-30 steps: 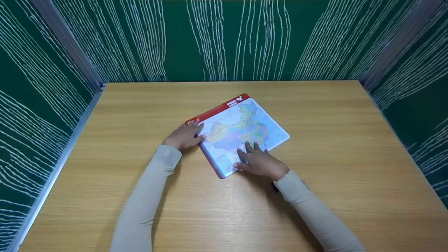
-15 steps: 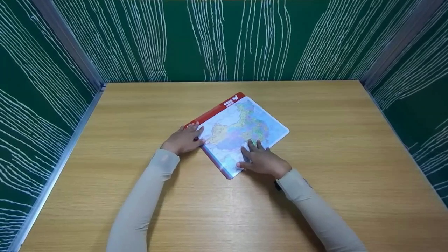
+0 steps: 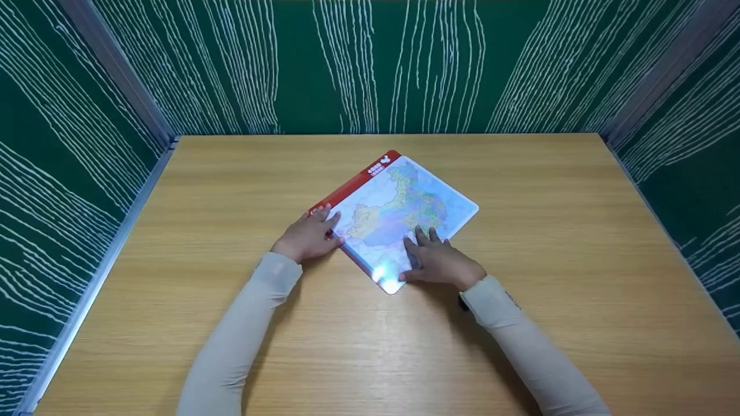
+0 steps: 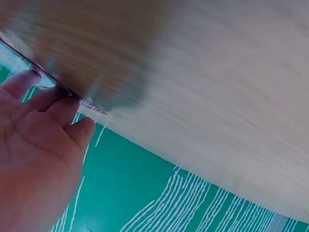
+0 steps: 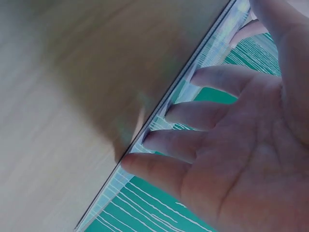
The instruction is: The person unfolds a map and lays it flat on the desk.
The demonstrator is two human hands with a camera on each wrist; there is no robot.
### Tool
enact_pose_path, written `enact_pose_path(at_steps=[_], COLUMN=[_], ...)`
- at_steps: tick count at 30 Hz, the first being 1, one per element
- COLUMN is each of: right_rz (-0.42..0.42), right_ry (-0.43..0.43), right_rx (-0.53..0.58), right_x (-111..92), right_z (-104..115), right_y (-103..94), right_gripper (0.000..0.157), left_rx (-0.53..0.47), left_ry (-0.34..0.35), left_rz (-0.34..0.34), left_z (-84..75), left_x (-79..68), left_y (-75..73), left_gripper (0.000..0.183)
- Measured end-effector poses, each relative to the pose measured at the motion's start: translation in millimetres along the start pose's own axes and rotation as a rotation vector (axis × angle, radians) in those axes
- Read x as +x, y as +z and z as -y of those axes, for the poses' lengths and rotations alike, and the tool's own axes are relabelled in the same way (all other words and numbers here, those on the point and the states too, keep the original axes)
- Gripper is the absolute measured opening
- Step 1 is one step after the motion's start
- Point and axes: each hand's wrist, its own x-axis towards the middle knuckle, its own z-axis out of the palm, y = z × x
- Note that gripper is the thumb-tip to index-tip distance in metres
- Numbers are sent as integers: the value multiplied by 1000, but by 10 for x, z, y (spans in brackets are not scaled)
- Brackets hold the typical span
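A thin flat map board with rounded corners lies tilted on the table. It carries a coloured map on pale blue and a red strip along its upper left edge. At its left corner rests my left hand, fingers spread over the red strip and the edge. My right hand lies on the lower right edge with fingers spread on the map and the thumb near the bottom corner. The right wrist view shows the fingertips of the right hand touching the board's surface. In the left wrist view, the left hand touches it too.
The wooden table extends around the board on every side. Green walls with white wavy lines stand at the back and both sides, joined by grey corner posts. A bright glare spot falls on the board's bottom corner.
The map board has turned counterclockwise: its top corner went left, its right corner up, its bottom corner right. My left hand shifted slightly down, my right hand slightly right, both staying on it.
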Motion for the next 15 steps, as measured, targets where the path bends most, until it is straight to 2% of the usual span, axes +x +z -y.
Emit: enact_pose_path(at_steps=[8, 15], right_rz=[13, 23], right_ry=[-3, -7], right_rx=[-5, 43], right_x=[19, 54], right_z=[-39, -96], right_y=[-21, -58], right_gripper=[85, 87], left_rx=[5, -17], left_ry=[-12, -33], left_rz=[1, -5], left_z=[-56, -78], left_x=[-36, -40], left_y=[-4, 10], left_gripper=[76, 77])
